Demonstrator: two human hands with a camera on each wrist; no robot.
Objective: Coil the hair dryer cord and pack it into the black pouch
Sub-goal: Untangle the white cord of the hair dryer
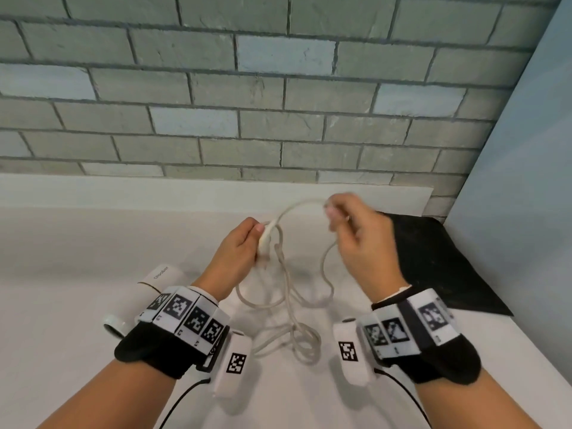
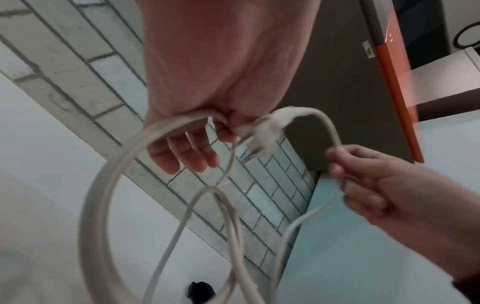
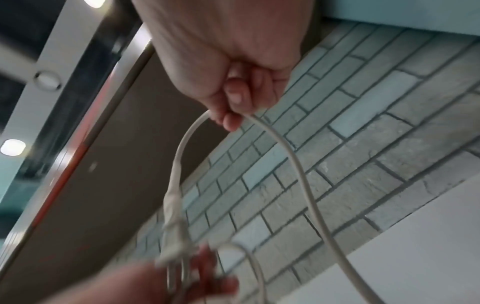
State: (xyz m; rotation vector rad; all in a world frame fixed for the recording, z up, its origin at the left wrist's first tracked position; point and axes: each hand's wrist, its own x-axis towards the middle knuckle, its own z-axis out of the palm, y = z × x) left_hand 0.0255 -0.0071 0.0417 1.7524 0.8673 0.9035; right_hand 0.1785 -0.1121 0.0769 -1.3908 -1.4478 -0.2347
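Fingers of your left hand (image 1: 240,243) curl round the plug end and gathered loops of the white cord (image 1: 289,292), while your right hand (image 1: 356,233) pinches the next arc of it, both above the table (image 1: 77,243). Slack cord trails onto the table between your wrists. Your left wrist hides most of the hair dryer (image 1: 161,275); the black pouch (image 1: 439,261) lies flat just right of your right hand.

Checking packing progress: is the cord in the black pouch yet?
Out. Both hands hold the cord above the counter; the black pouch lies flat beside them.
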